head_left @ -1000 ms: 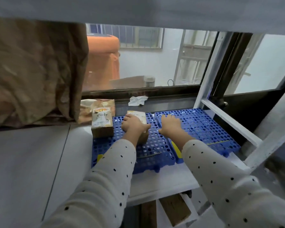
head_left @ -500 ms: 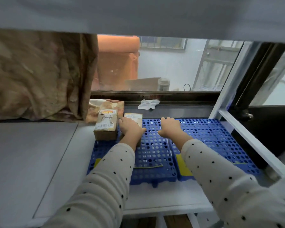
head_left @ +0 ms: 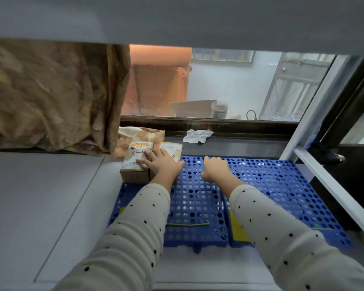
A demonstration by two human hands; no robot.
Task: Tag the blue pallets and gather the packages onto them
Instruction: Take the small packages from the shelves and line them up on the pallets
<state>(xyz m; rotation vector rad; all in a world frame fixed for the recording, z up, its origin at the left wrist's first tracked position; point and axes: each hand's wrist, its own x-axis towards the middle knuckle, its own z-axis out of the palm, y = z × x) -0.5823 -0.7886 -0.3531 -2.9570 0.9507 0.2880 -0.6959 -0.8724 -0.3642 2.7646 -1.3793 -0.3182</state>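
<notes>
Two perforated blue pallets lie side by side on a white surface, the left pallet (head_left: 194,208) and the right pallet (head_left: 282,192). Yellow tags (head_left: 239,229) show near their front edges. Two brown cardboard packages stand at the left pallet's far left corner: the left package (head_left: 135,164) and, touching it, the right package (head_left: 172,151). My left hand (head_left: 161,161) lies across both package tops with straight fingers. My right hand (head_left: 214,168) rests palm down on the pallets' far edge near their seam, fingers bent over it.
A crumpled white paper (head_left: 197,135) lies on the dark window sill behind the pallets. A brown patterned curtain (head_left: 51,95) hangs at the left, with a folded bag (head_left: 143,135) behind the packages. A white frame bar (head_left: 332,185) runs along the right.
My left hand has slid the right package leftward until it touches the left package, and now spreads over both. My right hand stayed on the pallets' far edge. The view came closer.
</notes>
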